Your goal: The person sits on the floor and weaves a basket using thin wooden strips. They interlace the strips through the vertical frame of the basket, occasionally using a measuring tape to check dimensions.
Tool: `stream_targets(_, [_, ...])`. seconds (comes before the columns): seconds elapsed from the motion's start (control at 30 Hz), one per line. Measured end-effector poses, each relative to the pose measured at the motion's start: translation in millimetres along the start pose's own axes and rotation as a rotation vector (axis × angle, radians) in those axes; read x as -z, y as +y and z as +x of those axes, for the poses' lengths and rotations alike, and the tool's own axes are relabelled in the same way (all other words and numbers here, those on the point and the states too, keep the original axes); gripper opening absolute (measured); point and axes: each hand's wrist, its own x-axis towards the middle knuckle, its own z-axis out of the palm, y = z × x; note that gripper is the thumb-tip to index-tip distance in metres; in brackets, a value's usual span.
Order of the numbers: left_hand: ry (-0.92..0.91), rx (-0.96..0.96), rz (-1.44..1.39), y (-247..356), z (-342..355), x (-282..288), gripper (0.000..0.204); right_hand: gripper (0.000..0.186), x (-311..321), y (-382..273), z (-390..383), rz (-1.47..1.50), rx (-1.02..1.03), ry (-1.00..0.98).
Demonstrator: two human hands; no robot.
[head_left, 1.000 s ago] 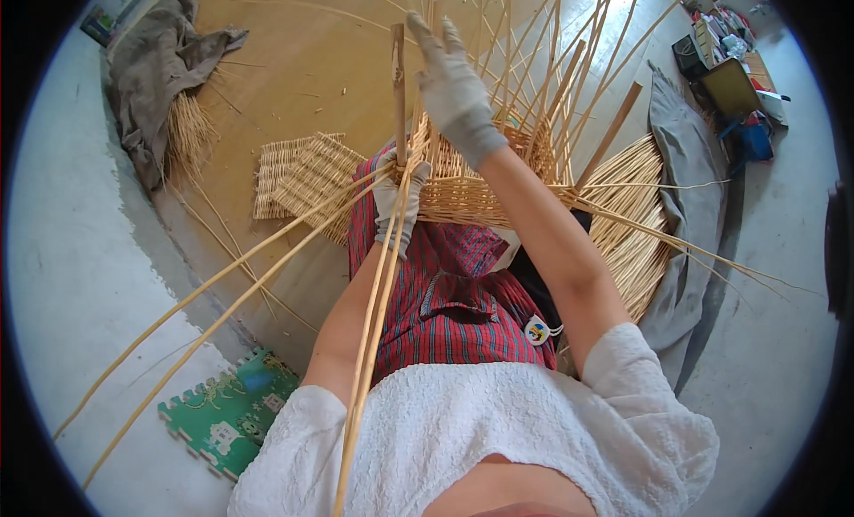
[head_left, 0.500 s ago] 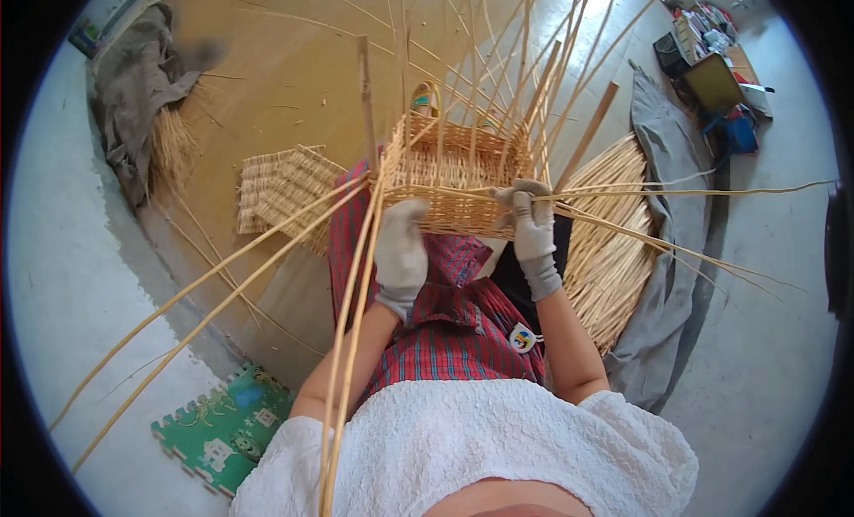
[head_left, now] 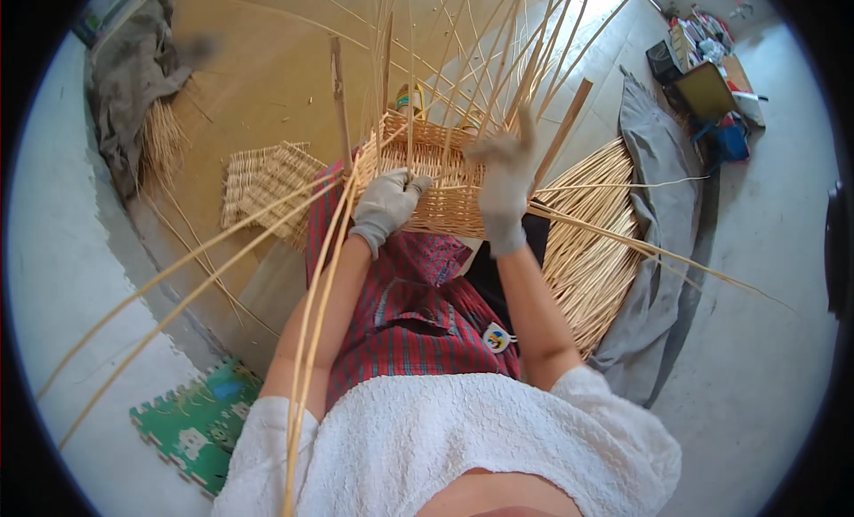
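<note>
A half-woven wicker basket (head_left: 447,216) rests over my lap, with thin upright rods (head_left: 451,90) rising from its far part. Thicker stakes stand at its corners, among them a left stake (head_left: 342,103) and a right stake (head_left: 562,130). My left hand (head_left: 384,204), in a pale work glove, is closed on the basket's near rim, thumb toward the middle. Over the right end of the basket, my gloved right hand (head_left: 504,188) is raised, its fingers smeared by motion. Long loose rods (head_left: 160,290) stick out from the left corner, and others (head_left: 663,252) from the right.
Woven mats (head_left: 271,186) lie on the floor to the left. A rod bundle (head_left: 592,241) lies at the right beside grey cloth (head_left: 663,205). Another cloth-covered bundle (head_left: 165,139) is at the far left. Green foam mats (head_left: 200,428) lie near left; boxes (head_left: 707,90) stand far right.
My left hand has moved up onto the near rim and closed there. My right hand has left the right corner, moving up and inward. One long rod no longer points out to the right.
</note>
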Motion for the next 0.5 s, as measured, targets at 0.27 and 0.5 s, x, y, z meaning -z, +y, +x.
stream_targets(0.27, [0.222,-0.088,0.064,43,15,4,0.064,0.054,25,9,-45,-0.186,-0.251,0.199])
stream_targets(0.5, [0.239,-0.044,0.009,48,13,-1,0.051,0.051,-46,-7,-84,-0.274,-0.418,0.416])
